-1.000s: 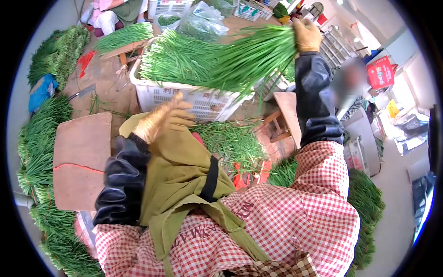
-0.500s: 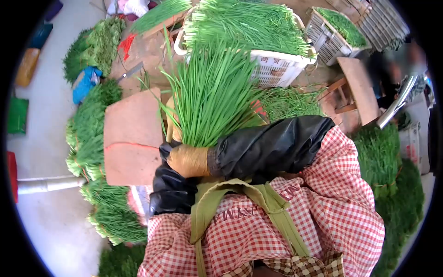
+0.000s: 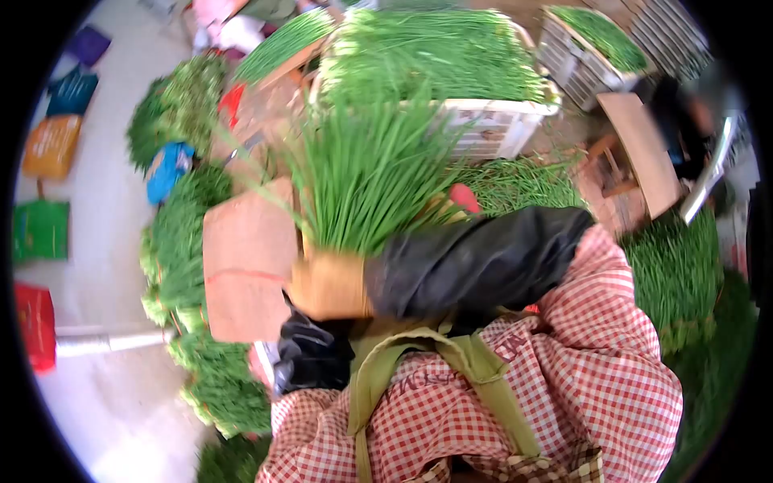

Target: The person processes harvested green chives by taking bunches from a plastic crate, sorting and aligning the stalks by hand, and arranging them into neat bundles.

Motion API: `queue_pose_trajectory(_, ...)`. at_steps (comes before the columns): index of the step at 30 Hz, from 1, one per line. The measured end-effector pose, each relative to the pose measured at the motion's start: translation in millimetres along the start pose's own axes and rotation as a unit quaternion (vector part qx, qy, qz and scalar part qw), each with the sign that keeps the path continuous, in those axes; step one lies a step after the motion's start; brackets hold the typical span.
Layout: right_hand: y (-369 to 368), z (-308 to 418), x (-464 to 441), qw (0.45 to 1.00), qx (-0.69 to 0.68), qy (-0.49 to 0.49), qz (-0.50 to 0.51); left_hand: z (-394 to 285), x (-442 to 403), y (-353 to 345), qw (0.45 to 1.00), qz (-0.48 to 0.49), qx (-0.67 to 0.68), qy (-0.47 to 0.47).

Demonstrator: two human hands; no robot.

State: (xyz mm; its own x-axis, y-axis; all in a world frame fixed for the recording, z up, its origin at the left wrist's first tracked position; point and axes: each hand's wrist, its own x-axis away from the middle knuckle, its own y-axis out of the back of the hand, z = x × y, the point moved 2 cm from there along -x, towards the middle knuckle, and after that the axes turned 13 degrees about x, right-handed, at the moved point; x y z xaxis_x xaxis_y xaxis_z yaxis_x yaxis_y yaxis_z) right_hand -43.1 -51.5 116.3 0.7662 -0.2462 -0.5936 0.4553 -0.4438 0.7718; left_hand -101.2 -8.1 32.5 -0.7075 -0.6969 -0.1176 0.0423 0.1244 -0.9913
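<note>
A large bunch of garlic chives (image 3: pixel 362 177) stands upright in front of my chest, its leaves fanning away from me. My right hand (image 3: pixel 328 283), in a tan glove below a black sleeve, crosses the bunch's lower end. It is closed against the stalks and smeared by motion. The black sleeve of my left arm (image 3: pixel 310 354) comes up from below. Its hand is mostly hidden behind the right glove and the leaves, with only a bit of tan showing along the bunch's left side. The stalks' lower ends are hidden.
Ahead stands a white crate (image 3: pixel 491 129) heaped with chives, with a smaller crate (image 3: pixel 584 68) beyond. A brownish board (image 3: pixel 250 258) lies left, beside tied bundles (image 3: pixel 189 258). Loose chives (image 3: pixel 519 187) and a wooden stool (image 3: pixel 640 153) are at right, near a person's dark clothing.
The surroundings have shifted right and slightly down in view. My right glove is now blurred and a little lower, still against the bunch. The bunch remains upright, its leaf tips blurred.
</note>
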Motion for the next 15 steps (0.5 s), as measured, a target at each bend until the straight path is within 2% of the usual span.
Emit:
queue_pose_trajectory(1, 2.7, -22.7, -2.0, 0.999, -0.052, 0.003, -0.010, -0.2, 9.7, 5.2, 1.000, 0.002, -0.021, -0.004)
queue_pose_trajectory(2, -0.4, -57.7, -7.5, 0.987, -0.104, -0.088, 0.091, -4.1, 20.9, 5.4, 0.999, -0.004, -0.051, -0.007)
queue_pose_trajectory(3, 13.9, -108.6, -16.6, 0.987, -0.038, -0.052, 0.149, -13.8, 29.0, 1.6, 0.995, -0.023, -0.093, 0.011)
queue_pose_trajectory(4, 6.1, -162.0, -13.2, 0.999, 0.040, -0.011, 0.023, -22.9, 41.0, -17.8, 0.980, -0.121, -0.150, 0.054)
queue_pose_trajectory(5, 30.6, -194.5, -24.3, 0.964, -0.053, -0.253, 0.067, -31.4, 64.4, -30.6, 0.956, -0.190, -0.210, 0.081)
queue_pose_trajectory(6, 37.5, -228.6, -19.6, 0.958, -0.083, -0.271, 0.044, -42.4, 79.6, -46.3, 0.914, -0.221, -0.323, 0.104)
queue_pose_trajectory(7, 42.6, -256.1, -13.7, 0.950, -0.115, -0.289, 0.022, -50.2, 98.0, -57.4, 0.887, -0.259, -0.371, 0.089)
queue_pose_trajectory(10, 59.2, -284.9, -12.9, 0.959, -0.113, -0.261, 0.008, -87.9, 135.5, -89.9, 0.832, -0.302, -0.457, -0.088)
queue_pose_trajectory(11, 62.8, -287.4, -18.0, 0.963, -0.104, -0.249, 0.011, -102.7, 131.2, -105.4, 0.844, -0.245, -0.452, -0.152)
queue_pose_trajectory(12, 63.2, -285.2, -23.3, 0.961, -0.164, -0.223, 0.008, -123.1, 129.1, -118.5, 0.824, -0.218, -0.473, -0.223)
queue_pose_trajectory(13, 64.8, -282.2, -29.0, 0.955, -0.224, -0.196, 0.006, -129.4, 111.9, -140.2, 0.817, -0.210, -0.471, -0.261)
queue_pose_trajectory(15, 70.8, -255.7, -49.1, 0.934, -0.324, -0.147, 0.024, -141.4, 80.4, -165.2, 0.794, -0.124, -0.535, -0.262)
